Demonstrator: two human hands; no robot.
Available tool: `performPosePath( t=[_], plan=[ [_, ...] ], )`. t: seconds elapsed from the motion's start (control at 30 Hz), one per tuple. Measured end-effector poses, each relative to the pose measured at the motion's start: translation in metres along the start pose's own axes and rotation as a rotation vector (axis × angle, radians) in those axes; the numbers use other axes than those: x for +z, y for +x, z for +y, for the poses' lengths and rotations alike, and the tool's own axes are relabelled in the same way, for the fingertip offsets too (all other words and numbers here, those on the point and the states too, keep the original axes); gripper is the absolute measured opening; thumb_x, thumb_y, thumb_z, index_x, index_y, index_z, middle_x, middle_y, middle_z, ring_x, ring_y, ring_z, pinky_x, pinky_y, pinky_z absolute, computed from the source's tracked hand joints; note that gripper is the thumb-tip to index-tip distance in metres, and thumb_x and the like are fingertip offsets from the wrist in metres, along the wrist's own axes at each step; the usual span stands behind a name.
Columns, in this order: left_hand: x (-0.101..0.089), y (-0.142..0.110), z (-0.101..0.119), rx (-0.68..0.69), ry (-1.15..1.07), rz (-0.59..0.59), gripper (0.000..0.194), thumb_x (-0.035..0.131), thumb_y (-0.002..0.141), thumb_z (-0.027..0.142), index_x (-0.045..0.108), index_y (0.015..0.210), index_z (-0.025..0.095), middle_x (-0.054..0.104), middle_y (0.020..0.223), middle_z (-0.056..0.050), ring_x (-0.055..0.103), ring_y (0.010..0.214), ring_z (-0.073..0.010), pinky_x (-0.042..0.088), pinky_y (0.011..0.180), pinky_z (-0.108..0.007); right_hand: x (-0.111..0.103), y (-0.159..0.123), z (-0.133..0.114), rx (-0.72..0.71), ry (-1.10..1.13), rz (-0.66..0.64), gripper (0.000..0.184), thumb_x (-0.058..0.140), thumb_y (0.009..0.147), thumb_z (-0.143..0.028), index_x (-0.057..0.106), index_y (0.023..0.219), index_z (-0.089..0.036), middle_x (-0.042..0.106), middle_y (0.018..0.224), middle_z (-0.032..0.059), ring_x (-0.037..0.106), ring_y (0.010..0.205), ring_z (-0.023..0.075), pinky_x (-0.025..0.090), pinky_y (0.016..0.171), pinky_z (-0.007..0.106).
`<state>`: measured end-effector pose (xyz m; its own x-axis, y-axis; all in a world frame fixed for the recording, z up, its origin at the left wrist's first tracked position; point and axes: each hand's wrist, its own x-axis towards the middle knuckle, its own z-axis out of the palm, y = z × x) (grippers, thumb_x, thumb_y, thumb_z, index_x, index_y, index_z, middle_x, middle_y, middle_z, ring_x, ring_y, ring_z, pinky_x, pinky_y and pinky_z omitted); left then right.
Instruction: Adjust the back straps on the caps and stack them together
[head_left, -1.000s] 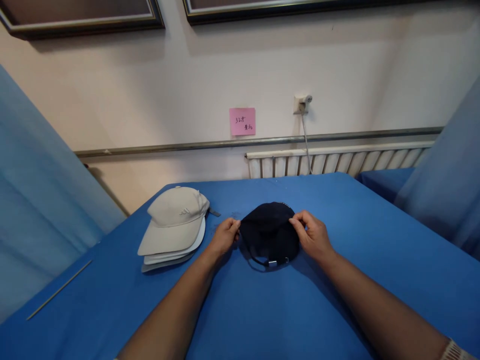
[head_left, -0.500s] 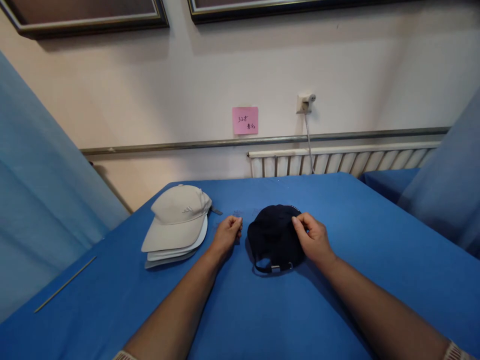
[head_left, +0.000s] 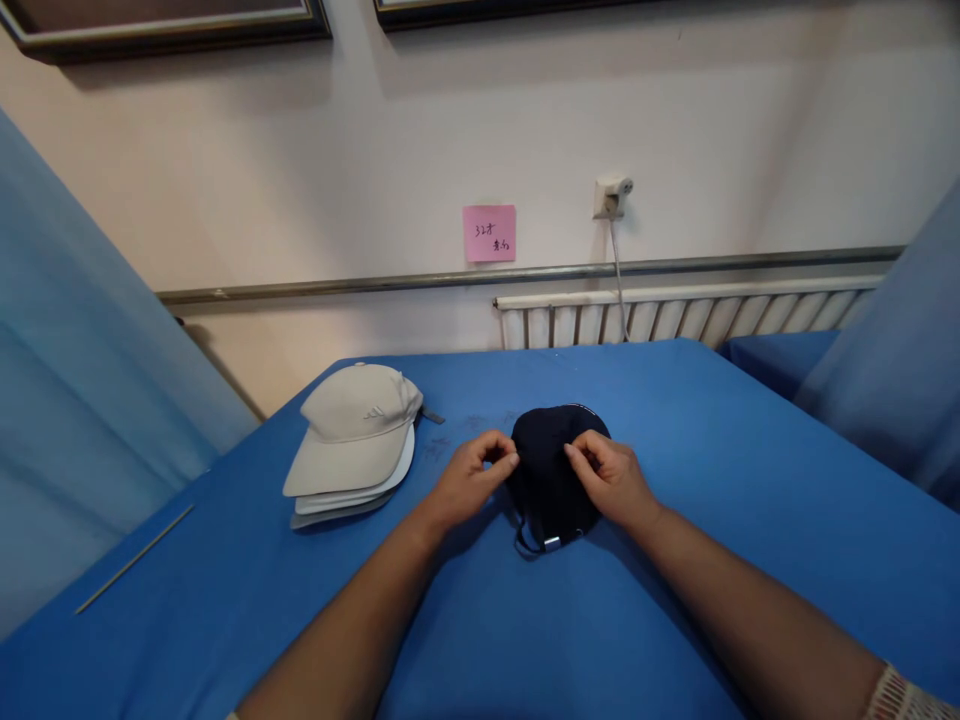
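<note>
A dark navy cap (head_left: 547, 470) lies crown-up in the middle of the blue table (head_left: 675, 560), its rear strap and metal buckle towards me. My left hand (head_left: 469, 480) pinches the cap's left side with curled fingers. My right hand (head_left: 607, 478) grips the right side, fingers bent onto the crown. The two hands press the cap narrower between them.
A stack of beige and white caps (head_left: 352, 440) sits to the left of my hands. A thin stick (head_left: 135, 558) lies near the table's left edge. Blue curtains hang on both sides. A radiator (head_left: 675, 315), a wall socket and a pink note (head_left: 489, 233) are behind.
My left hand, off the cap half a second ago, has moved right and taken hold of its left side. Both hands have come closer and the cap looks squeezed narrower.
</note>
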<state>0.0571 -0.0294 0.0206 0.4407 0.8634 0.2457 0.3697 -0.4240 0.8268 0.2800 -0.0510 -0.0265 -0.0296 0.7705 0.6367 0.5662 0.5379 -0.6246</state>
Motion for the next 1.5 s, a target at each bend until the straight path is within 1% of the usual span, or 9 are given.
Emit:
performPosePath(
  t=[0.1, 0.23, 0.53, 0.77, 0.93, 1.07, 1.27, 1.4, 1.5],
  plan=[
    [-0.005, 0.003, -0.006, -0.014, -0.126, 0.029, 0.02, 0.054, 0.086, 0.037, 0.052, 0.079, 0.018, 0.058, 0.084, -0.002, 0.053, 0.077, -0.014, 0.044, 0.074, -0.027, -0.001, 0.0, 0.001, 0.034, 0.012, 0.064, 0.021, 0.051, 0.091, -0.029, 0.052, 0.072, -0.021, 0.049, 0.06, -0.0041, 0.045, 0.053, 0.0101, 0.035, 0.055, 0.025],
    [-0.006, 0.004, -0.01, -0.044, -0.007, 0.105, 0.02, 0.056, 0.085, 0.037, 0.055, 0.085, 0.018, 0.056, 0.08, 0.0, 0.051, 0.074, -0.0133, 0.044, 0.071, -0.026, -0.001, 0.001, 0.003, 0.044, 0.023, 0.114, 0.021, 0.052, 0.09, -0.029, 0.052, 0.071, -0.021, 0.048, 0.058, -0.0044, 0.045, 0.052, 0.01, 0.036, 0.055, 0.025],
    [-0.01, 0.001, -0.001, -0.034, 0.096, -0.037, 0.02, 0.06, 0.08, 0.036, 0.06, 0.075, 0.017, 0.058, 0.07, 0.001, 0.051, 0.066, -0.013, 0.04, 0.064, -0.025, -0.003, 0.001, 0.003, -0.005, 0.008, 0.088, 0.02, 0.053, 0.091, -0.029, 0.055, 0.072, -0.021, 0.05, 0.061, -0.0037, 0.046, 0.054, 0.0102, 0.036, 0.055, 0.025],
    [-0.008, 0.005, -0.012, -0.014, 0.161, 0.366, 0.021, 0.055, 0.084, 0.037, 0.062, 0.088, 0.018, 0.064, 0.085, -0.002, 0.058, 0.077, -0.0156, 0.045, 0.073, -0.028, -0.005, 0.0, -0.008, -0.109, -0.024, 0.083, 0.024, 0.056, 0.089, -0.028, 0.05, 0.068, -0.021, 0.045, 0.057, -0.0047, 0.042, 0.051, 0.0095, 0.033, 0.053, 0.025],
    [-0.004, -0.005, 0.006, 0.116, 0.309, 0.231, 0.016, 0.054, 0.085, 0.032, 0.061, 0.087, 0.018, 0.062, 0.082, -0.003, 0.058, 0.076, -0.0159, 0.046, 0.074, -0.029, -0.004, 0.001, -0.006, -0.058, -0.074, 0.07, 0.025, 0.055, 0.09, -0.032, 0.05, 0.067, -0.021, 0.046, 0.057, -0.0043, 0.041, 0.05, 0.0099, 0.033, 0.052, 0.026],
    [-0.009, -0.01, 0.014, 0.182, 0.359, 0.214, 0.013, 0.053, 0.085, 0.027, 0.058, 0.093, 0.018, 0.06, 0.085, -0.004, 0.057, 0.076, -0.0162, 0.046, 0.072, -0.03, -0.001, 0.001, 0.0, -0.007, -0.065, 0.069, 0.027, 0.054, 0.09, -0.035, 0.05, 0.067, -0.022, 0.046, 0.057, -0.0042, 0.042, 0.05, 0.0103, 0.033, 0.052, 0.026],
    [-0.004, -0.011, 0.015, 0.225, 0.507, 0.048, 0.02, 0.059, 0.083, 0.035, 0.058, 0.095, 0.019, 0.062, 0.095, -0.006, 0.057, 0.088, -0.0208, 0.045, 0.081, -0.035, 0.002, -0.001, -0.002, -0.004, -0.039, 0.02, 0.027, 0.053, 0.091, -0.035, 0.05, 0.068, -0.022, 0.05, 0.059, -0.0034, 0.045, 0.053, 0.0107, 0.034, 0.054, 0.026],
    [0.014, -0.013, 0.015, 0.216, 0.618, 0.036, 0.03, 0.065, 0.079, 0.043, 0.06, 0.096, 0.018, 0.063, 0.101, -0.008, 0.057, 0.093, -0.0245, 0.044, 0.083, -0.039, 0.003, -0.002, -0.005, -0.029, -0.041, 0.015, 0.026, 0.053, 0.091, -0.034, 0.05, 0.068, -0.021, 0.05, 0.06, -0.0033, 0.045, 0.053, 0.0108, 0.035, 0.055, 0.026],
    [0.021, -0.015, 0.017, 0.226, 0.649, 0.101, 0.018, 0.056, 0.087, 0.034, 0.062, 0.092, 0.019, 0.064, 0.1, -0.008, 0.057, 0.093, -0.0233, 0.043, 0.084, -0.039, 0.002, -0.002, -0.009, -0.061, -0.036, 0.011, 0.025, 0.052, 0.091, -0.033, 0.051, 0.07, -0.021, 0.052, 0.06, -0.0027, 0.047, 0.055, 0.0112, 0.035, 0.055, 0.026]
  ],
)
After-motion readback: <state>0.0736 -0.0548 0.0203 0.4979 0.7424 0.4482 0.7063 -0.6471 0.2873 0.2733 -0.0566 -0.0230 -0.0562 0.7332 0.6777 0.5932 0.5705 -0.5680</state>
